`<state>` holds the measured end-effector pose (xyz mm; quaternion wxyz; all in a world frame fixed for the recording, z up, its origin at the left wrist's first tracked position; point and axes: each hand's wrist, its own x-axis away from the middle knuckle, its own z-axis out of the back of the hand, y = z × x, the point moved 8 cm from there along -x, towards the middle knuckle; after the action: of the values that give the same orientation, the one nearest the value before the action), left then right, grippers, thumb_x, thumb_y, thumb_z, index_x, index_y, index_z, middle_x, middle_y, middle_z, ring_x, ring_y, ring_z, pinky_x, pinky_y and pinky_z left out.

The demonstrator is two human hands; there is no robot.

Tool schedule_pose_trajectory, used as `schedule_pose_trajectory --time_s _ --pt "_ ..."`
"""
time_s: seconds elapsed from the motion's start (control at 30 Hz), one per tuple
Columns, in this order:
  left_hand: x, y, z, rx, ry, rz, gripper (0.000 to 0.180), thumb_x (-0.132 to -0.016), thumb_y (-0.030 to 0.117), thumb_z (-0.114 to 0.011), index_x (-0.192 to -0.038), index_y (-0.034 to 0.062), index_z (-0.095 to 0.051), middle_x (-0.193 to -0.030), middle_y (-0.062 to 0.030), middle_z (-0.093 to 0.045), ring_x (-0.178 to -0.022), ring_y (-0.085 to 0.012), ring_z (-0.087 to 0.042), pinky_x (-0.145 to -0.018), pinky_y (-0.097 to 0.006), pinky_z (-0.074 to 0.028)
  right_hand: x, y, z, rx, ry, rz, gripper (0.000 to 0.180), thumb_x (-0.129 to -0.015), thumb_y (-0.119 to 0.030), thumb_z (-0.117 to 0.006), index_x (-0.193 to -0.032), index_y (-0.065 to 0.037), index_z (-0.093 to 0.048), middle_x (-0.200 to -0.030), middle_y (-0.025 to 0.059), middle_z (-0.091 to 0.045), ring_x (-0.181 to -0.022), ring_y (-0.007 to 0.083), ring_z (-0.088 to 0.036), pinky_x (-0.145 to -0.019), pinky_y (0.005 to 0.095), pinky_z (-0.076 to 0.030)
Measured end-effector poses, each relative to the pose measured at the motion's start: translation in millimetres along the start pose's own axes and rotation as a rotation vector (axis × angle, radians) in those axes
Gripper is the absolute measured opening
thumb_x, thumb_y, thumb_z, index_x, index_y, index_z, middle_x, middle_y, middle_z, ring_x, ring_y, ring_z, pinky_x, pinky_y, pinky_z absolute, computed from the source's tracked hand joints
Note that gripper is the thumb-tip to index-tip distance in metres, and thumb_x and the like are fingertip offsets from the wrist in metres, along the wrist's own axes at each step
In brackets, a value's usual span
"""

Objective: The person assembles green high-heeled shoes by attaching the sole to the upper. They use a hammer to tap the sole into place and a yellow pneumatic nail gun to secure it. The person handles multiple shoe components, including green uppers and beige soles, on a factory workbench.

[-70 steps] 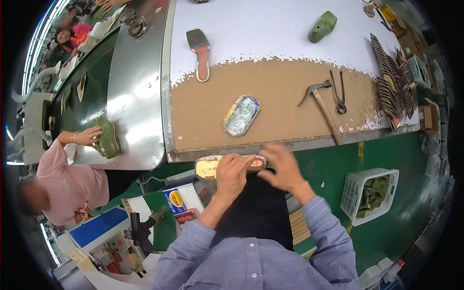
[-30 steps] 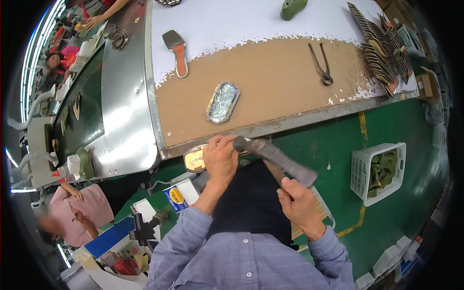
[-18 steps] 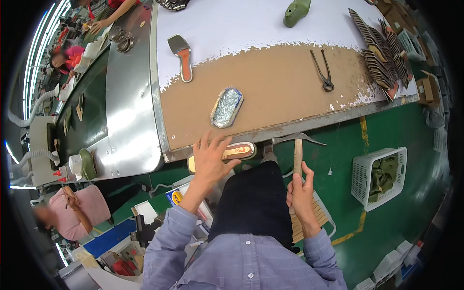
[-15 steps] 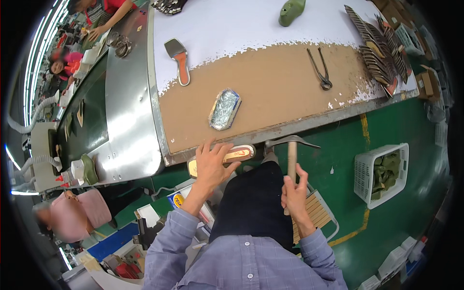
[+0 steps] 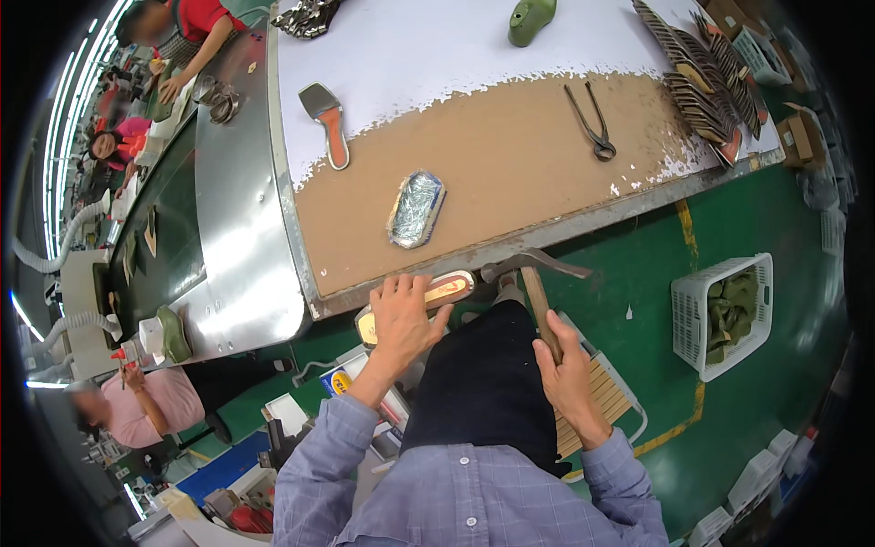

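My left hand [image 5: 404, 321] grips a shoe last with a tan insole [image 5: 445, 291], sole up, just below the front edge of the workbench [image 5: 510, 173]. My right hand [image 5: 567, 367] is closed around the wooden handle of a hammer [image 5: 533, 273], whose metal head points toward the insole's right end. A dark apron [image 5: 483, 383] covers my lap between both arms.
On the bench lie a tin of small nails [image 5: 416, 209], pincers [image 5: 591, 124], an orange-handled scraper [image 5: 330, 123], a green shoe last [image 5: 532, 18] and stacked insoles [image 5: 702, 77]. A white basket [image 5: 725, 314] stands on the green floor at right. Other people work along the conveyor [image 5: 164, 237] at left.
My right hand took up the hammer and swung it upright beside the last. My left hand shifted its grip on the last and now holds it at the bench edge.
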<state>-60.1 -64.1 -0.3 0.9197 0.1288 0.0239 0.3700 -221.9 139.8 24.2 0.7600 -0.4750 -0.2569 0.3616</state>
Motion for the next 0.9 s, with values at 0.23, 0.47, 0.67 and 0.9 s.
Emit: schedule_pose_trajectory --time_s 0.23,0.47,0.67,0.9 --pt "-0.1 -0.6 3.0 -0.027 0.017 -0.028 0.056 -0.077 0.042 -0.083 -0.117 0.0088 -0.064 -0.107 -0.0095 -0.062 -0.106 -0.0297 -0.057 -0.084 -0.045 -0.039 4.6 -67.5 12.9 0.139 -0.052 0.263 0.016 -0.092 -0.001 -0.072 -0.106 0.0 -0.064 -0.079 0.0153 -0.062 -0.066 0.0252 -0.059 -0.06 0.0336 -0.048" --pt "2.4 -3.0 -0.2 -0.042 -0.025 -0.006 0.056 -0.078 0.043 -0.082 -0.118 0.0085 -0.063 -0.107 -0.0099 -0.062 -0.105 -0.03 -0.057 -0.084 -0.045 -0.038 -13.0 -47.3 2.6 0.06 0.063 0.103 0.021 -0.092 -0.002 -0.072 -0.112 -0.005 -0.07 -0.078 0.0151 -0.06 -0.062 0.0347 -0.061 -0.058 0.0397 -0.05" --pt "-2.1 -0.1 4.0 -0.035 -0.004 -0.018 0.056 -0.078 0.044 -0.081 -0.118 0.0083 -0.063 -0.106 -0.0102 -0.062 -0.103 -0.0303 -0.057 -0.082 -0.046 -0.038 10.8 -47.9 0.0 0.138 -0.026 0.199 0.012 -0.093 -0.004 -0.07 -0.091 0.003 -0.06 -0.07 0.0119 -0.056 -0.062 0.0224 -0.059 -0.056 0.0328 -0.046" --pt "1.6 -3.4 4.0 -0.033 0.017 -0.014 0.055 -0.079 0.044 -0.081 -0.116 0.0082 -0.063 -0.106 -0.0107 -0.063 -0.103 -0.0301 -0.058 -0.082 -0.046 -0.039 0.8 -42.1 -21.4 0.101 -0.02 0.136 0.028 -0.095 -0.006 -0.07 -0.122 -0.011 -0.068 -0.083 0.0116 -0.065 -0.067 0.0336 -0.066 -0.059 0.0399 -0.054"
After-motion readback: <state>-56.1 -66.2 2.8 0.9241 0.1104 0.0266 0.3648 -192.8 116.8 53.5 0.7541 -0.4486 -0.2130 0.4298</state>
